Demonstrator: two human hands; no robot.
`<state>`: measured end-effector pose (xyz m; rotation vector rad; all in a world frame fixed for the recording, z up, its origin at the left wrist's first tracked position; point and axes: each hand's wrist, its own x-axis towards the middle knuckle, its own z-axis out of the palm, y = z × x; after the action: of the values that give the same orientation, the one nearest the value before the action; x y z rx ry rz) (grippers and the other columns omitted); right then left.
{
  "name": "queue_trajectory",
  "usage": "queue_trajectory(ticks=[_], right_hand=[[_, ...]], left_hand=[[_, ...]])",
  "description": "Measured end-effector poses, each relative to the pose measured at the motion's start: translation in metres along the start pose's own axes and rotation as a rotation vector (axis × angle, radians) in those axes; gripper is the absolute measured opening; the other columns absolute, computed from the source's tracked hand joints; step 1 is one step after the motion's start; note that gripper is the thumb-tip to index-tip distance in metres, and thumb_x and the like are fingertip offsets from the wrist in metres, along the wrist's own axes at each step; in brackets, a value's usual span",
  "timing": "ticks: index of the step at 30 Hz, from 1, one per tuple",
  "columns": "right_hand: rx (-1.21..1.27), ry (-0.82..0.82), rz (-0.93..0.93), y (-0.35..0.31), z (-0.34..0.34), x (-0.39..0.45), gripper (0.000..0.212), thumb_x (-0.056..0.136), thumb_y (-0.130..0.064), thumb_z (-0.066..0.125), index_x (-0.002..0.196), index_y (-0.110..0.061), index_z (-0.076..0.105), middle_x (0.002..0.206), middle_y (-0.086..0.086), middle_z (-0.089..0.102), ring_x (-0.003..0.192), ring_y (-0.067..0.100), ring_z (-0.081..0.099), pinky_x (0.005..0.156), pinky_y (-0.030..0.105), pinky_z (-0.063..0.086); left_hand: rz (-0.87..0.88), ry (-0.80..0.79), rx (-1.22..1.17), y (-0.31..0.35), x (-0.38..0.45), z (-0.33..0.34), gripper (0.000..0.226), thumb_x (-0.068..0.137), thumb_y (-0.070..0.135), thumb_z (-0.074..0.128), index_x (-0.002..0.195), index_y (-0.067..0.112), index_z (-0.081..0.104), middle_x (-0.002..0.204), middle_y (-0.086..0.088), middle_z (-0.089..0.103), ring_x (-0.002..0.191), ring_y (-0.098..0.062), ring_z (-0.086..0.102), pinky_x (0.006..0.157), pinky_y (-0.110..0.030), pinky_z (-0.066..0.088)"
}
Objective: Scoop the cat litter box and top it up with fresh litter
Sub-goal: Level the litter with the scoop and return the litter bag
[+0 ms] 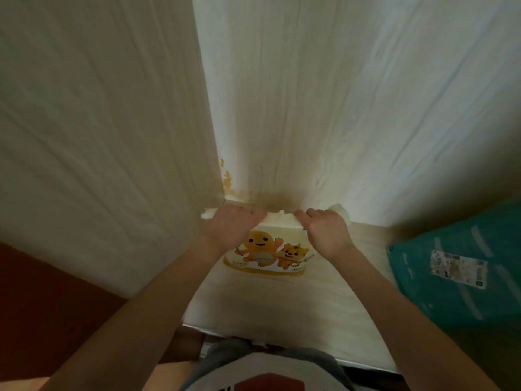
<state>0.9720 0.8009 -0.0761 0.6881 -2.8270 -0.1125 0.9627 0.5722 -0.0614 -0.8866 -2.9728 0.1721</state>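
While set upright in corner where two pale walls (310, 94) meet, yellow-white cartoon-printed bag (267, 251) on light wood shelf (253, 300), at 12 o'clock from body. Left hand (229, 225) curled over bag top at 11 o'clock, gripping crumpled upper edge. Right hand (327, 232) likewise curled, pinching same edge at 1 o'clock. Teal parcel (456, 266) with white label at 3 o'clock, apart from bag. Bag contents not discernible.

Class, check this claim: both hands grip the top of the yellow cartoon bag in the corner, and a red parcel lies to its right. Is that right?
One error: the parcel is teal, not red. The head view shows it. Both hands, left and right, do grip the top of the bag.
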Motion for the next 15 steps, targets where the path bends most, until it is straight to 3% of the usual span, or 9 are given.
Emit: queue_trajectory(ticks=[4,9,15], right_hand=[[-0.038,-0.121,-0.119,0.012,0.028,0.032,0.054,0.041,0.009,0.068,0.091,-0.014,0.07,0.055,0.0,0.056,0.042,0.021,0.052,0.046,0.022,0.025],[0.068,-0.334,-0.364,0.022,0.046,0.092,0.051,0.081,0.003,0.049,0.126,-0.021,0.053,0.089,0.007,0.066,0.075,0.03,0.062,0.062,0.033,0.045],[0.153,-0.468,-0.642,-0.009,0.052,0.171,0.035,0.087,-0.006,0.052,0.116,-0.024,0.061,0.092,0.004,0.067,0.084,0.026,0.064,0.072,0.032,0.049]], left_hand=[[-0.11,-0.102,-0.019,-0.003,-0.001,0.015,0.045,0.083,0.0,0.05,0.124,0.016,0.044,0.086,-0.003,0.062,0.07,-0.023,0.061,0.054,-0.03,0.039],[-0.324,-0.188,-0.108,-0.004,-0.004,0.023,0.038,0.088,0.006,0.046,0.124,0.017,0.041,0.095,-0.004,0.063,0.079,-0.023,0.062,0.058,-0.031,0.039],[-0.624,-0.239,-0.267,-0.008,-0.018,0.032,0.036,0.09,0.007,0.042,0.125,0.017,0.042,0.1,-0.004,0.063,0.085,-0.023,0.062,0.064,-0.03,0.039]])
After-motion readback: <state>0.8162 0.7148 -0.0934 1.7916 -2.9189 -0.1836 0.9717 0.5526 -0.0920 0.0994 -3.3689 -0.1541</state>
